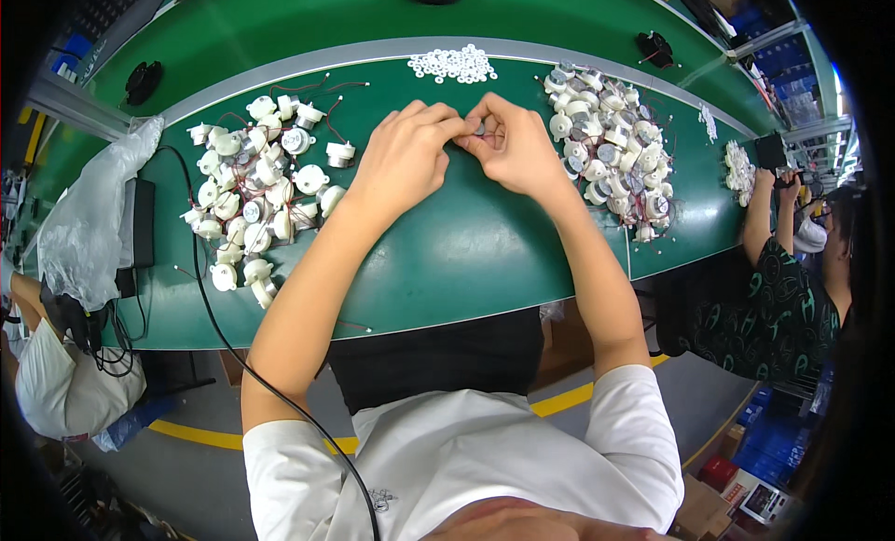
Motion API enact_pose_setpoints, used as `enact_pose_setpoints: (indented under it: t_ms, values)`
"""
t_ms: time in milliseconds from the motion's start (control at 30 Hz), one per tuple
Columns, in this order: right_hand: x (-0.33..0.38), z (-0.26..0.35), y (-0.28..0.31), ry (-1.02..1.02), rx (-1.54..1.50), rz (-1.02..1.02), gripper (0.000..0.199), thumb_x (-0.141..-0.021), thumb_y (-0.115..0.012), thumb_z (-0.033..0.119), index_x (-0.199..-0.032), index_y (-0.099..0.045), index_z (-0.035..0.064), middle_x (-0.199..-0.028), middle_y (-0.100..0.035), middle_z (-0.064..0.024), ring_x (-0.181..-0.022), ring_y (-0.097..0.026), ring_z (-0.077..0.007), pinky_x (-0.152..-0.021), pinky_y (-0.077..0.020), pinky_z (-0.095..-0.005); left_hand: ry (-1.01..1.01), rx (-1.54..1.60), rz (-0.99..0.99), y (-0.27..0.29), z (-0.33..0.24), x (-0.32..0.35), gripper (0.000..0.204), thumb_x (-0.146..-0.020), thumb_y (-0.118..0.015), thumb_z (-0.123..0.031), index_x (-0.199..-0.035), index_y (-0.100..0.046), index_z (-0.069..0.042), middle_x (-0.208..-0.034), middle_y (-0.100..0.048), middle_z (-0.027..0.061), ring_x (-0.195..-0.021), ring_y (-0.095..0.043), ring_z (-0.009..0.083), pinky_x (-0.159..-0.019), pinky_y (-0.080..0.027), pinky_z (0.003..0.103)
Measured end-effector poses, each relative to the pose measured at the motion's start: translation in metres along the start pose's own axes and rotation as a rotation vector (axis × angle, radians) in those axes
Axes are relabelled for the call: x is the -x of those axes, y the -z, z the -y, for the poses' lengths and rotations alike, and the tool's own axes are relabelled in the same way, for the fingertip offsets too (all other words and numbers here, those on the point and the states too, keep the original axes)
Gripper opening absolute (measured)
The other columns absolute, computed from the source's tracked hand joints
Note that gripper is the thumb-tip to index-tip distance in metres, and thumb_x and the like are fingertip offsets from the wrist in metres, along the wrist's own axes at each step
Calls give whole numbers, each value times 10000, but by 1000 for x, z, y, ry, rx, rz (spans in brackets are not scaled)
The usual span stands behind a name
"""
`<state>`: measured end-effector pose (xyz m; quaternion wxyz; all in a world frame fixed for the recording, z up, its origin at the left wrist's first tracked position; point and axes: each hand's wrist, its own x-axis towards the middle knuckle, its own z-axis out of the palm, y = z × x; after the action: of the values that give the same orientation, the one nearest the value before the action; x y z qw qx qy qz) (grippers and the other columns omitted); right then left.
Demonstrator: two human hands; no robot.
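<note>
My left hand and my right hand meet over the far middle of the green table, thumbs and fingertips pinched together. Between them shows a small grey round part, mostly hidden by the fingers. Left of my left hand lies a heap of small white-housed motors with thin red and dark wires. A second heap of similar motors, many with grey metal faces up, spreads right of my right hand. Just beyond the hands is a pile of small white plastic rings.
A black cable runs across the left side and over my left arm. A clear plastic bag and a black box stand at the left end. At right, another person works near more white parts. A grey rail edges the far side.
</note>
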<state>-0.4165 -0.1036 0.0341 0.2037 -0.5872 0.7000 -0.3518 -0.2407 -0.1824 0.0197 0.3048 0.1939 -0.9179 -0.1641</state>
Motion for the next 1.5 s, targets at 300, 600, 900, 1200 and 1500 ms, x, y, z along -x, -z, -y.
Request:
enact_pose_setpoints:
  t_ms: [300,600,900,1200,1500]
  values:
    - [-14,7,9,2,52,160,190,-791,-725,88,-930,-596,67,-690,-652,-124,-667,-659,-326,-601,-477,-420,-24,64,-38,-5,0,-2,438,-731,-627,79,-1136,-720,-59,-1094,-713,89,-989,-649,322,-925,-528,447]
    - [-34,12,16,381,428,336,232,-760,-700,71,-923,-540,115,-773,-690,-109,-771,-666,-386,-637,-491,-493,-27,-25,9,-1,4,6,424,-746,-650,56,-1142,-733,-71,-998,-734,89,-978,-653,283,-886,-529,425]
    - [-21,11,14,294,454,257,289,-790,-708,133,-1019,-532,141,-821,-714,-110,-802,-686,-398,-649,-525,-516,-39,-67,23,-1,4,6,423,-773,-675,6,-1172,-736,-120,-1017,-746,58,-993,-650,246,-863,-517,400]
    - [36,12,70,57,548,-318,259,-917,-714,324,-1049,-628,118,-826,-738,-107,-790,-724,-342,-672,-544,-452,248,-491,89,64,-16,12,473,-803,-790,-183,-1253,-668,-110,-1163,-665,102,-1089,-611,307,-928,-505,441]
    - [54,-63,193,-308,651,-385,310,-909,-732,329,-1004,-729,34,-784,-728,-155,-719,-705,-325,-693,-548,-412,396,-279,310,74,0,25,376,-793,-793,-64,-1144,-659,-33,-1043,-703,171,-936,-693,351,-844,-539,446]
